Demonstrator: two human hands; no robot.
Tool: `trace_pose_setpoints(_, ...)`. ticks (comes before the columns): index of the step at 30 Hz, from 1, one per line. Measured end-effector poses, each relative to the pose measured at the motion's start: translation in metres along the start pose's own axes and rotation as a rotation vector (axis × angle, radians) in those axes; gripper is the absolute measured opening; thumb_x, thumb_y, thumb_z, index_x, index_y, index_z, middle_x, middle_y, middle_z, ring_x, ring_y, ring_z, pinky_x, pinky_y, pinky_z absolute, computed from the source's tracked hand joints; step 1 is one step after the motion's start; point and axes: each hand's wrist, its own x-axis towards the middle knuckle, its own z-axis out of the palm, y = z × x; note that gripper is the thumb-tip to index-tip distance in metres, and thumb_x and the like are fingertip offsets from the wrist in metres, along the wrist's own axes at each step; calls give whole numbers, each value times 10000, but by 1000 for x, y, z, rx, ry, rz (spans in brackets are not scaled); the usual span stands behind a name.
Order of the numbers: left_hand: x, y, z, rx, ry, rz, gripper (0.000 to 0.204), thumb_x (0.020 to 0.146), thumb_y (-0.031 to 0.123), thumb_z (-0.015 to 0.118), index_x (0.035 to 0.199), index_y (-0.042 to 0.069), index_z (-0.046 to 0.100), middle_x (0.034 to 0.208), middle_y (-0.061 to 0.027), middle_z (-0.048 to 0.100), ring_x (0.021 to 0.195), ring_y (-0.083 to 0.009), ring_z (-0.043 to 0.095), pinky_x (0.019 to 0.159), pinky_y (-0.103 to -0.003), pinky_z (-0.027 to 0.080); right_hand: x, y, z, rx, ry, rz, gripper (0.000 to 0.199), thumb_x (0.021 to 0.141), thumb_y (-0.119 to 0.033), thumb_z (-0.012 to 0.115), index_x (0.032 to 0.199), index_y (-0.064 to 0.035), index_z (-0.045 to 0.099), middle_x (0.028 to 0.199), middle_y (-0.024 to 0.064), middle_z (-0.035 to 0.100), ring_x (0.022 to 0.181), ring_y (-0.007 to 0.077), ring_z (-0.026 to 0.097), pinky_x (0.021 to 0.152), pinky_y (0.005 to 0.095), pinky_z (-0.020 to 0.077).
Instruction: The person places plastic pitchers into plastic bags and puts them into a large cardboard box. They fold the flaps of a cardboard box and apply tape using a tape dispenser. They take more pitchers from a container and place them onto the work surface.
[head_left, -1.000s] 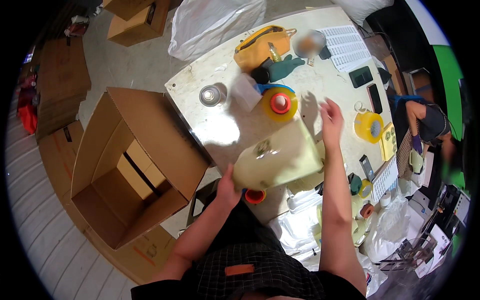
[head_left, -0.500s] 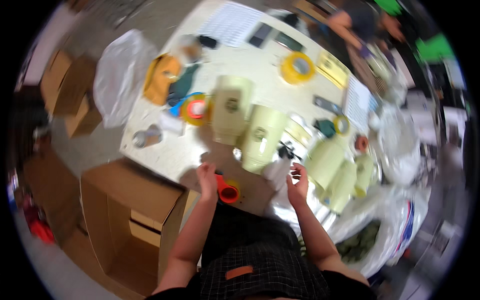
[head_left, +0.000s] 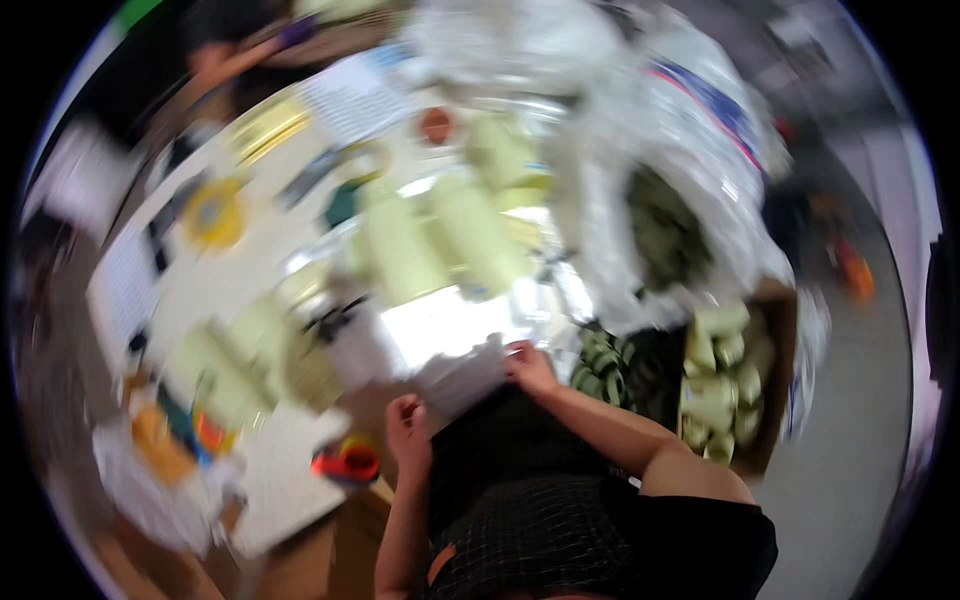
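Observation:
My right hand (head_left: 530,368) is at the table's near edge, its fingers closed on the edge of a thin, clear plastic bag (head_left: 465,374). My left hand (head_left: 408,436) hovers left of that bag, fingers loosely curled and apart, with nothing visible in them. Just left of it lies a red and yellow tape dispenser (head_left: 347,461). Pale green cylindrical containers (head_left: 480,230) lie on shiny clear packaging beyond my hands. More pale green containers (head_left: 220,375) stand to the left. Motion smears much of the view.
A large white plastic bag (head_left: 600,200) holding dark green pieces (head_left: 665,230) is at the right. Beside it, a cardboard box (head_left: 775,380) contains several pale green items. Yellow tape (head_left: 213,214) and printed sheets (head_left: 355,95) lie on the white table (head_left: 290,495). A co-worker's arm (head_left: 235,68) shows at the far left.
The view has swung right, bringing the box of pale green items into sight. My right hand has closed on the clear plastic bag; my left hand stays near the tape dispenser.

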Motion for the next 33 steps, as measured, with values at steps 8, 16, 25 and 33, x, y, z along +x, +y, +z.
trace_pose_setpoints(8, 6, -13, 137, 276, -383, 651, 218, 867, 6, 593, 1085, 14, 578, 995, -134, 614, 907, -282, 596, 835, -366, 465, -26, 137, -191, -303, 575, -268, 454, 836, -99, 683, 1238, -24, 487, 978, 111, 640, 820, 226, 641, 762, 365, 528)
trace_pose_setpoints(16, -27, -86, 191, 639, -443, 1021, 266, 870, -20, 586, 1135, -23, 563, 1085, -194, 595, 999, -358, 576, 927, -418, 452, -73, 316, -493, -466, 1628, -278, 660, 794, -202, 773, 1308, 37, 434, 1240, 212, 498, 1135, 357, 508, 979, 431, 423)
trace_pose_setpoints(25, -187, -109, 47, 1392, 449, 753, 563, 851, 211, 714, 1328, 22, 480, 1278, -207, 538, 1235, -393, 478, 1064, -473, 351, -54, 397, -661, -929, 1756, -259, 845, 769, -649, 697, 1292, 6, 589, 1138, 225, 651, 1047, 375, 623, 901, 481, 508)
trace_pose_setpoints(33, -427, -103, -143, 1843, 1462, -191, 920, 727, 287, 825, 1449, 2, 330, 1450, -180, 460, 1394, -320, 385, 1095, -509, 363, -36, 400, -626, -765, 1460, -249, 722, 833, -514, 701, 1360, -53, 525, 1129, 188, 681, 933, 348, 679, 755, 450, 549)
